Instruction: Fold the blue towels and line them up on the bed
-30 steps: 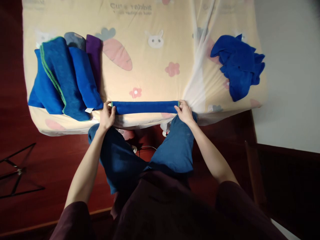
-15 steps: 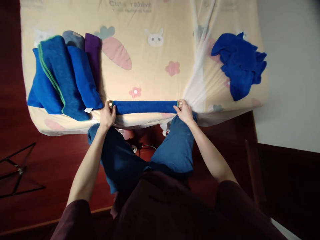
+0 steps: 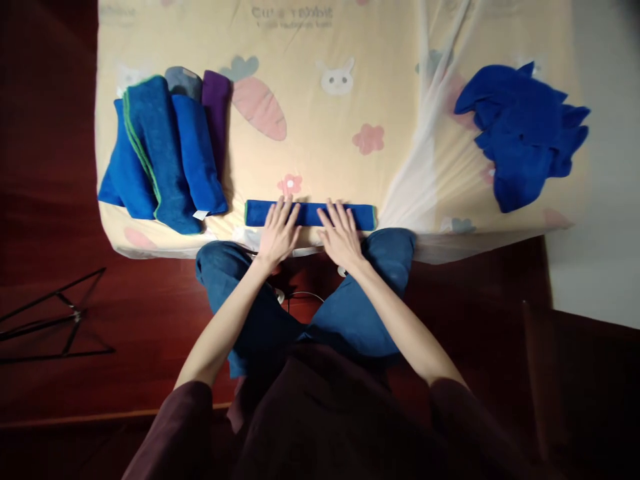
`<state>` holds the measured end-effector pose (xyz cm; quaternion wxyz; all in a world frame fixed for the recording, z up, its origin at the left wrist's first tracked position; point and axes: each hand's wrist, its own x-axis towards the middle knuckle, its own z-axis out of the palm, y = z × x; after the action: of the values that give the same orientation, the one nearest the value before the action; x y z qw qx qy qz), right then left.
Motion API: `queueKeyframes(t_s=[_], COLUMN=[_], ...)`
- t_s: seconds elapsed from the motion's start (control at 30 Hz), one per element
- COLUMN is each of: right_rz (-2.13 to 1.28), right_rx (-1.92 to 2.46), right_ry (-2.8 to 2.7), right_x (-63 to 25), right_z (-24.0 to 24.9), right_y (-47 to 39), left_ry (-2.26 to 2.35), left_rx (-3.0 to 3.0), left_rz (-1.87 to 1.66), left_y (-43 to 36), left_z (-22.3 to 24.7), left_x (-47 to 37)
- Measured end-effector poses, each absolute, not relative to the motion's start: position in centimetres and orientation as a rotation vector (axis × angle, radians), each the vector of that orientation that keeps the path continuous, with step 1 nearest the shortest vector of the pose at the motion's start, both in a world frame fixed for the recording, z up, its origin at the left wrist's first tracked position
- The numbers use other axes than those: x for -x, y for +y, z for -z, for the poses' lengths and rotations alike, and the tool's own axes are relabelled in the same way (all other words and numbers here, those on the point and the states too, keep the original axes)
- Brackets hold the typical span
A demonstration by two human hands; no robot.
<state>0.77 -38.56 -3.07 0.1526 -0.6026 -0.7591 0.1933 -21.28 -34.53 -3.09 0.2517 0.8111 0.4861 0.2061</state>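
Seen from the head camera, a folded blue towel (image 3: 310,215) lies as a long narrow strip along the near edge of the bed (image 3: 320,113), about midway between its two near corners. The left hand (image 3: 278,233) rests flat on the left half of the strip, fingers straight and spread, grasping nothing. The right hand (image 3: 341,233) rests flat just beside it on the right half, fingers likewise stretched out and spread, palm down on the cloth. The two hands are close together but not touching. Both ends of the strip show bare beyond the hands, each with a thin green edge.

Toward the near left corner of the bed lies a stack of folded towels (image 3: 165,157), mostly blue, one with green trim, with a grey one and a purple one behind them; the stack is near the strip's left end but apart from it. Toward the right edge of the bed lies a heap of loose blue cloths (image 3: 523,130), well apart from the hands. The sheet is yellow with carrots, rabbits and flowers printed on it.
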Motion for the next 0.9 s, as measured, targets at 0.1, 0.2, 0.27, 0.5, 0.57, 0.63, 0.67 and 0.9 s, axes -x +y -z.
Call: queueKeyframes(t_s=[0.1, 0.2, 0.27, 0.5, 0.57, 0.63, 0.67, 0.9], right_rz=[-0.63, -0.654, -0.645, -0.588, -0.574, -0.578, -0.591, -0.837], right_rx=[1.635, 1.665, 1.695, 1.854, 1.87, 1.854, 1.834, 1.808], right_ry=[-2.294, -2.319, -2.323, -2.232, -2.175, -2.118, -2.1, -2.313], right_x=[1.0, -0.5, -2.4, -7.6, -8.6, -9.6, -10.1, -12.3], right_z=[4.3, 4.9, 4.9, 2.9, 2.0, 1.1, 0.8, 2.0], right_y=[-38.8, -39.5, -40.2, -42.7, -42.6, -41.7, -40.9, -31.9], left_ry=[1.285, 1.348, 1.413, 1.721, 1.776, 1.741, 1.687, 1.332], left_rx=[-2.187, -2.126, -2.115, -2.085, -1.935, -1.639, -1.435, -0.281], left_rz=[-0.529, -0.533, -0.535, -0.482, -0.564, -0.661, -0.714, -1.046], left_y=[-34.4, -34.8, -35.3, -38.8, -40.3, -41.4, -41.7, -36.8], left_z=[4.6, 5.6, 5.7, 3.5, 2.9, 2.5, 2.4, 3.1], left_x=[21.0, 23.7, 26.1, 30.9, 30.8, 30.1, 29.5, 24.1])
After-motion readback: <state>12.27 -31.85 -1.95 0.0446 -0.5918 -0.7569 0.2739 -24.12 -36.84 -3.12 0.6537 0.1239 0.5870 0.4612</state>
